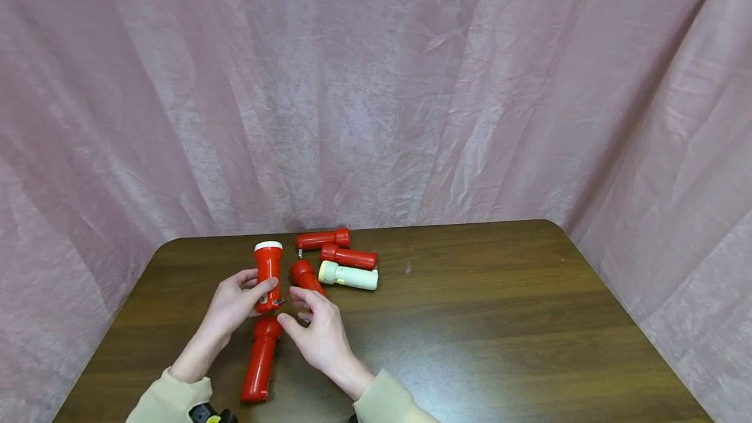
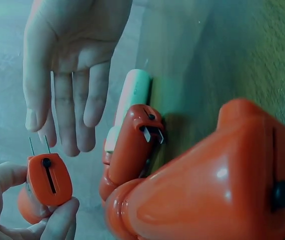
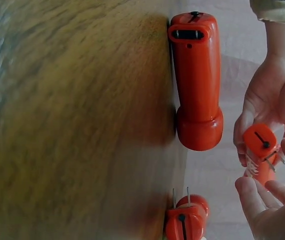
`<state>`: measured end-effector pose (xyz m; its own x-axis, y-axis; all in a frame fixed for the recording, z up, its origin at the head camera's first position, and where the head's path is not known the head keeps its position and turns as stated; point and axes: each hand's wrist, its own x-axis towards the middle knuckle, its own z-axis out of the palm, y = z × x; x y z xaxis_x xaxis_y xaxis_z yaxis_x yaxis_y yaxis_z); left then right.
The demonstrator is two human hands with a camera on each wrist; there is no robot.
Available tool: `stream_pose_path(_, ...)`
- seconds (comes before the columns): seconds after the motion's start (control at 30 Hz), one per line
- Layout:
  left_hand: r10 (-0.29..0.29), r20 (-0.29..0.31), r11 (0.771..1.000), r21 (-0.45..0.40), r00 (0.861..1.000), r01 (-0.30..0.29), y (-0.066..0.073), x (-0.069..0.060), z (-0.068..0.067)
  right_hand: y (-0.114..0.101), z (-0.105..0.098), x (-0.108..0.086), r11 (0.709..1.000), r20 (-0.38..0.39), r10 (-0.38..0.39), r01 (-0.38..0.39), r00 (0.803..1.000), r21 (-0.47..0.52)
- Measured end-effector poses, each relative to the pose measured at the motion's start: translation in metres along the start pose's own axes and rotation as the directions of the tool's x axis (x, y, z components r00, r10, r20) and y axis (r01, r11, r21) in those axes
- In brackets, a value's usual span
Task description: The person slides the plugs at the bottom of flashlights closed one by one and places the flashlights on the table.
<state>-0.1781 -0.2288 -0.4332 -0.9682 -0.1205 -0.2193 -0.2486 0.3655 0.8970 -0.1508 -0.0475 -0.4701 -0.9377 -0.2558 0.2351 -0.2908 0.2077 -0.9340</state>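
Note:
My left hand (image 1: 232,302) grips a red flashlight (image 1: 268,266) with a white-rimmed head pointing away from me. Two metal plug prongs stick out sideways from its tail end, seen in both wrist views. Beside the prongs, my right hand (image 1: 322,331) has its fingers loosely extended and apart, with nothing held. In the left wrist view the right hand (image 2: 77,60) hangs just above the prongs. Below the held one, another red flashlight (image 1: 258,364) lies on the table.
To the right lie a red flashlight (image 1: 305,275) with its prongs out in the left wrist view, a pale green flashlight (image 1: 352,277), and two more red flashlights (image 1: 352,258) at the back. A pink curtain (image 1: 376,83) hangs behind the wooden table (image 1: 499,318).

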Motion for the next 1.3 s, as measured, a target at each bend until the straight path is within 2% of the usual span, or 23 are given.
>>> stream_pose_path(0.2, -0.001, -0.008, 1.0, -0.015, 1.0, 0.001, -0.001, -0.006, 0.002, 0.001, 0.002, 0.0, 1.0, 0.015, -0.006, 0.005, 1.0, 0.025)
stream_pose_path(0.73, -0.007, -0.02, 0.996, -0.09, 1.0, 0.005, 0.006, -0.021, 0.012, -0.001, 0.0, -0.004, 0.997, -0.011, -0.063, 0.064, 0.998, 0.047)
stream_pose_path(1.0, -0.021, -0.021, 0.987, -0.162, 1.0, 0.018, 0.013, -0.032, 0.016, -0.008, -0.005, -0.008, 0.994, -0.029, -0.067, 0.07, 0.997, 0.088)
stream_pose_path(1.3, -0.029, -0.029, 0.971, -0.24, 0.999, 0.022, 0.017, -0.044, 0.021, -0.018, -0.016, -0.015, 0.986, -0.032, -0.123, 0.126, 0.992, 0.111)
